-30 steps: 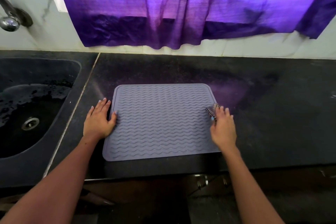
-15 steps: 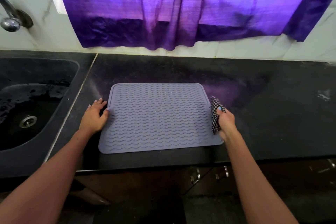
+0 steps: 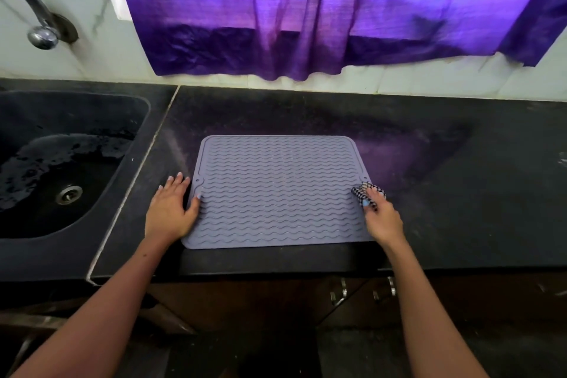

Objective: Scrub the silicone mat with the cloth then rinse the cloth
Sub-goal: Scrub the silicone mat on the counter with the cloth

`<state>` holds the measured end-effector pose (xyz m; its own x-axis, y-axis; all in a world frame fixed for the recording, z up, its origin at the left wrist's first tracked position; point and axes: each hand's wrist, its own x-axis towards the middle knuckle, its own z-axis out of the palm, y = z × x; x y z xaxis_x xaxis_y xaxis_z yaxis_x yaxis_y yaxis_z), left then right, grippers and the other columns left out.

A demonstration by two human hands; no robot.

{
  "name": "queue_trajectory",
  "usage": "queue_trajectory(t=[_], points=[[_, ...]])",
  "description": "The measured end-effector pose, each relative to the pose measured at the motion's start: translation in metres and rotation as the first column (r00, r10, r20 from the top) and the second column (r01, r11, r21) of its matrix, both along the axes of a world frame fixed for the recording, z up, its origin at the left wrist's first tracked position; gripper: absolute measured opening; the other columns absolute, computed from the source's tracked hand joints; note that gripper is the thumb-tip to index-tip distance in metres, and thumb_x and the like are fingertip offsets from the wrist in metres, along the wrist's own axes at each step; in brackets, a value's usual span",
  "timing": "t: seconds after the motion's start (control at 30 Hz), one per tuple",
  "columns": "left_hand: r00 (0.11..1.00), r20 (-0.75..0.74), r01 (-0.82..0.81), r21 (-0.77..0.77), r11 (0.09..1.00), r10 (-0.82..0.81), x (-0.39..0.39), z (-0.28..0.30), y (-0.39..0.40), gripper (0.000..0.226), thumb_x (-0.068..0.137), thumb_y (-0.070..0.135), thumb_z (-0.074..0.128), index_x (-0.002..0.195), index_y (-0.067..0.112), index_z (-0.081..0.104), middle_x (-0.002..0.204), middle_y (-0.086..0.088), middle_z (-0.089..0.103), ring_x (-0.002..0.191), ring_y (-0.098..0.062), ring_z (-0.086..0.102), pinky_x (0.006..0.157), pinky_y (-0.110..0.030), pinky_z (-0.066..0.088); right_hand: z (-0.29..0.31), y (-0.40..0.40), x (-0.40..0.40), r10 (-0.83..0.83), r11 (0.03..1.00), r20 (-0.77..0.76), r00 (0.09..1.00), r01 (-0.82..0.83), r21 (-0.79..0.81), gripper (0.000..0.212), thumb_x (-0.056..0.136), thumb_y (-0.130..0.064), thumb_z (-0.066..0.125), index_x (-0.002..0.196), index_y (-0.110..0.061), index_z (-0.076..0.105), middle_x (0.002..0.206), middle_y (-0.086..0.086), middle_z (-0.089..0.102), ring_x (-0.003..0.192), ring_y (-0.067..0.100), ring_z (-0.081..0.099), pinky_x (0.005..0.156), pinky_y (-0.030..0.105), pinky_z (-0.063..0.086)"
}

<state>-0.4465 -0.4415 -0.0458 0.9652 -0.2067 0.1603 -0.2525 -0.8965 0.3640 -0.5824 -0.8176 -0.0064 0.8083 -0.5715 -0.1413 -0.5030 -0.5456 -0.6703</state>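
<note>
A grey silicone mat [image 3: 276,190] with wavy ridges lies flat on the black counter [image 3: 445,181], near its front edge. My left hand [image 3: 170,209] rests flat with fingers spread at the mat's left edge, the thumb on the mat. My right hand [image 3: 382,216] is at the mat's right edge, closed on a small black-and-white checked cloth [image 3: 365,190] that pokes out past the fingertips and touches the mat.
A black sink [image 3: 61,169] with a wet basin and a metal drain [image 3: 69,194] sits to the left, under a curved tap [image 3: 40,27]. A purple curtain [image 3: 306,9] hangs over the white tiled wall behind. Cabinet handles [image 3: 340,291] show below the counter.
My right hand has shifted with the cloth along the mat's right edge, the cloth now bunched under the fingertips on the mat. My left hand has spread flatter against the left edge.
</note>
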Motion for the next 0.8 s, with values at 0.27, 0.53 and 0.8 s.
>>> queue_trajectory(t=[0.27,0.53,0.8], points=[[1.0,-0.011,-0.008,-0.014,1.0,0.008,-0.004,0.002,-0.001,0.068,0.085,0.045,0.027,0.138,0.005,0.043,0.15,-0.014,0.033,0.141,-0.028,0.025,0.117,-0.041,0.016,0.03,0.053,0.039,-0.192,0.981,0.226,0.955,0.193,0.02,0.047,0.098,-0.013,0.04,0.145,-0.014,0.033,0.152,0.006,0.03,0.141,0.028,0.026,0.115,0.041,0.022],[1.0,-0.007,-0.02,-0.016,1.0,0.02,-0.003,0.002,-0.002,0.066,0.087,0.043,0.027,0.139,0.007,0.042,0.15,-0.012,0.033,0.142,-0.026,0.025,0.118,-0.04,0.016,-0.013,0.069,0.044,0.337,0.841,-0.105,0.936,-0.349,-0.413,0.061,0.095,-0.014,0.041,0.15,-0.012,0.015,0.158,0.003,0.013,0.146,0.017,0.008,0.119,0.031,0.004],[1.0,-0.012,-0.026,-0.03,0.999,0.026,-0.004,0.002,-0.002,0.065,0.086,0.043,0.027,0.139,0.008,0.042,0.151,-0.01,0.033,0.142,-0.024,0.024,0.117,-0.038,0.014,0.042,0.035,0.094,-0.214,0.777,0.066,0.975,0.129,0.615,0.03,0.097,-0.021,0.044,0.121,-0.007,0.057,0.105,0.007,0.065,0.087,0.021,0.062,0.073,0.029,0.051]])
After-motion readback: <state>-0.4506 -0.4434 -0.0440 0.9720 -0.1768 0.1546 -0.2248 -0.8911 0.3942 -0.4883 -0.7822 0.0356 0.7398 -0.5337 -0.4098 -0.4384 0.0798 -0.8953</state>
